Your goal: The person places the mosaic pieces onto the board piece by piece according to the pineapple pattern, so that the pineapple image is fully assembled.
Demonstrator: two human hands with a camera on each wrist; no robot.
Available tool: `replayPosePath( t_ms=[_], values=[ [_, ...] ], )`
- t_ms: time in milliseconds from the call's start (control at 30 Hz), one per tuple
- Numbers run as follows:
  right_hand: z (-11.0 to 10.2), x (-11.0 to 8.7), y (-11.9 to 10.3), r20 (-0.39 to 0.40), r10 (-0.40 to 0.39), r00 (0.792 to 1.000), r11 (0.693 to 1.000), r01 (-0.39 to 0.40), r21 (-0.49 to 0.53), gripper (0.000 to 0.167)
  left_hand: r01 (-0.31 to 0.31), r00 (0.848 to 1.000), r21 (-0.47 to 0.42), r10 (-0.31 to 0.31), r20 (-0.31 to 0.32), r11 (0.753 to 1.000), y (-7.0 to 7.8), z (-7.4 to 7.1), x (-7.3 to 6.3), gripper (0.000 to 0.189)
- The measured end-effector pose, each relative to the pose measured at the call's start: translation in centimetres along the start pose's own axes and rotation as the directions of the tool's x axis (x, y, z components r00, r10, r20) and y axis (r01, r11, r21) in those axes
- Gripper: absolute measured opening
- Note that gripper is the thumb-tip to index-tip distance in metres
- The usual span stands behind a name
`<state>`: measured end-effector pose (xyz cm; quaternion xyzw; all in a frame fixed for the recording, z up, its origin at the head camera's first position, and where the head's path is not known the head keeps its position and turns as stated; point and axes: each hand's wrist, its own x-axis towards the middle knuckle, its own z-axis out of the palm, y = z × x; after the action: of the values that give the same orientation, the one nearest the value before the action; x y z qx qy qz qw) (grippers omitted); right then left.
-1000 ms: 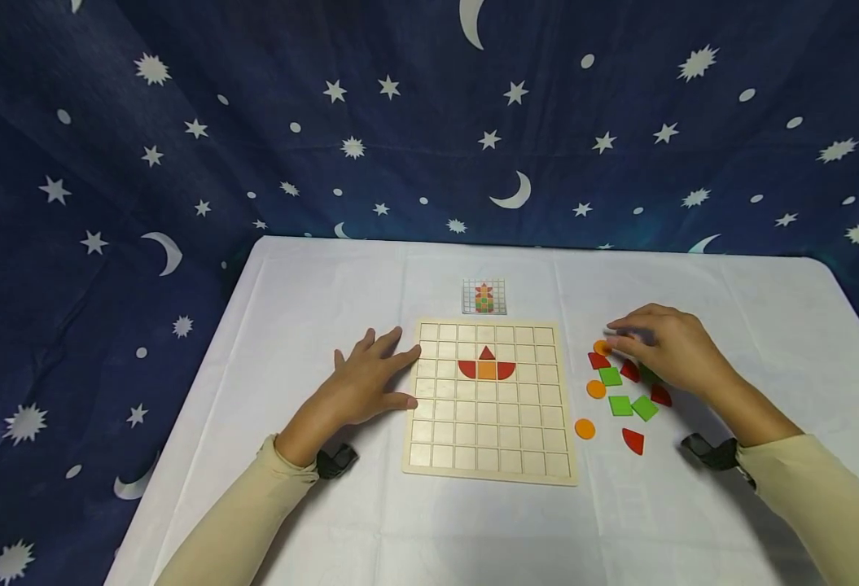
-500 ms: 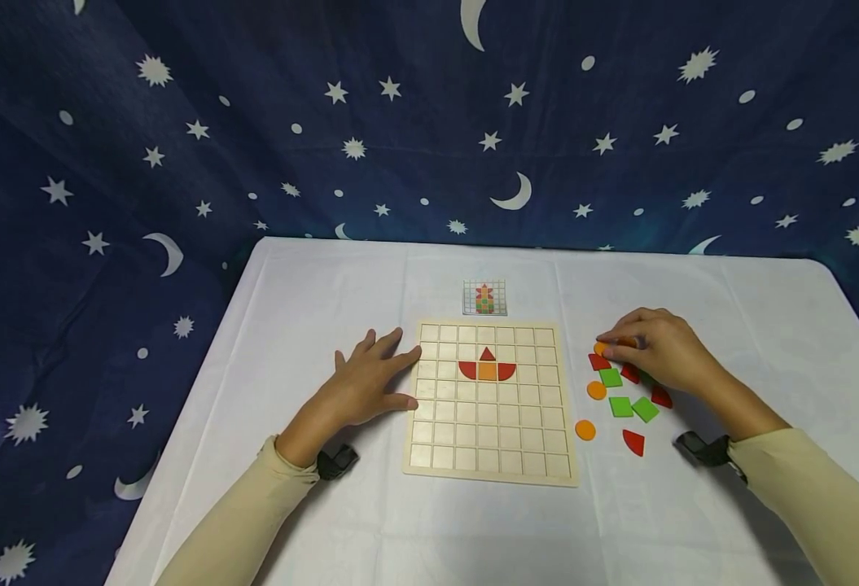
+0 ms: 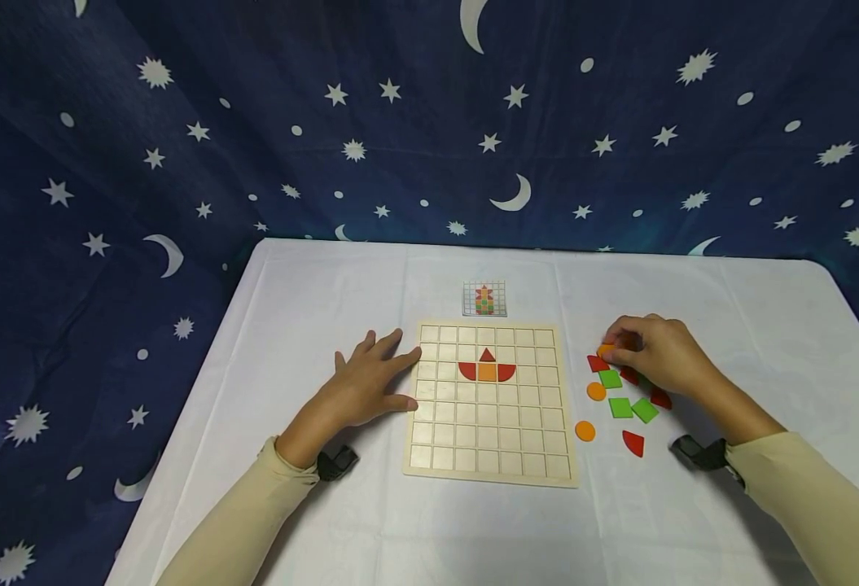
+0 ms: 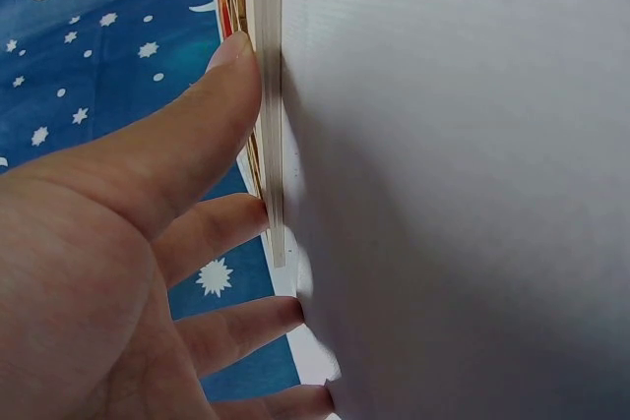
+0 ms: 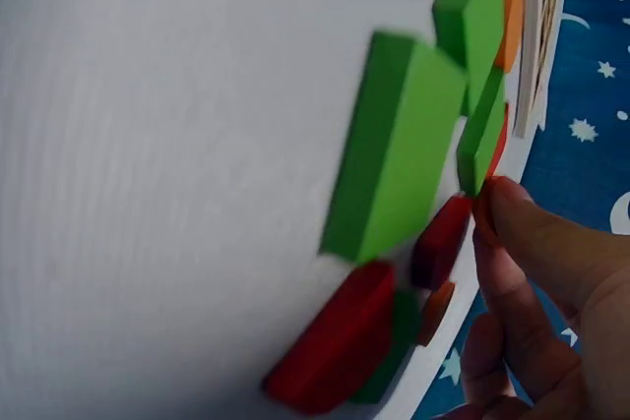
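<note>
The right hand (image 3: 659,352) pinches an orange round flat tile (image 3: 605,351) between thumb and index finger; I cannot tell whether it is clear of the cloth. Just nearer the person from those fingertips lies a red quarter-circle tile (image 3: 598,363), with a green square tile (image 3: 610,378) beside it. A second orange round tile (image 3: 596,391) and a third orange round tile (image 3: 585,430) sit farther toward the person from the pinch.

The left hand (image 3: 363,382) has its fingers spread wide — its thumb and index fingertips touch the left edge of a pale wooden grid board (image 3: 488,439). To the right of these fingertips, on the board, a red triangle tile (image 3: 486,356) stands above an orange square tile (image 3: 487,372) — flanked by two red quarter-circles.
</note>
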<state>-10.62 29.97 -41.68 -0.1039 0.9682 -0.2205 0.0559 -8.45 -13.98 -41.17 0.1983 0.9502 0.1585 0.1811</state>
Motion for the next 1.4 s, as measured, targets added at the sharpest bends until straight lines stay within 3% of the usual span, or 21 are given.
replayPosePath(
  t_ms=[200, 433, 633, 933, 1200, 1400],
  values=[
    [-0.1, -0.4, -0.8, -0.014, -0.01, 1.0, 0.997, 0.011, 0.074, 0.014, -0.001, 1.0, 0.002, 0.001, -0.003, 1.0, 0.0, -0.1, 0.0, 0.08],
    [-0.2, -0.7, -1.7, 0.049, 0.039, 0.998, 0.978, -0.048, 0.204, 0.017, -0.003, 1.0, -0.004, 0.003, 0.007, 1.0, -0.1, 0.0, 0.0, 0.079],
    [0.3, -0.8, -2.7, 0.108, 0.059, 0.992, 0.964, -0.084, 0.253, 0.019, -0.009, 1.0, -0.003, 0.009, 0.0, 1.0, 0.0, -0.1, -0.1, 0.078],
    [1.5, -1.0, -4.7, 0.215, 0.036, 0.976, 0.916, -0.118, 0.383, 0.036, -0.008, 1.0, 0.001, 0.008, 0.0, 1.0, 0.1, -0.1, -0.2, 0.079],
    [2.7, -1.0, -6.5, 0.23, -0.006, 0.973, 0.877, -0.106, 0.468, 0.029, -0.012, 1.0, 0.003, 0.012, -0.001, 1.0, -0.1, 0.1, -0.1, 0.078],
    [3.6, -0.9, -7.6, 0.247, 0.047, 0.968, 0.83, -0.175, 0.529, 0.024, 0.0, 1.0, 0.011, 0.0, 0.001, 1.0, -0.2, 0.2, 0.0, 0.079]
  ],
)
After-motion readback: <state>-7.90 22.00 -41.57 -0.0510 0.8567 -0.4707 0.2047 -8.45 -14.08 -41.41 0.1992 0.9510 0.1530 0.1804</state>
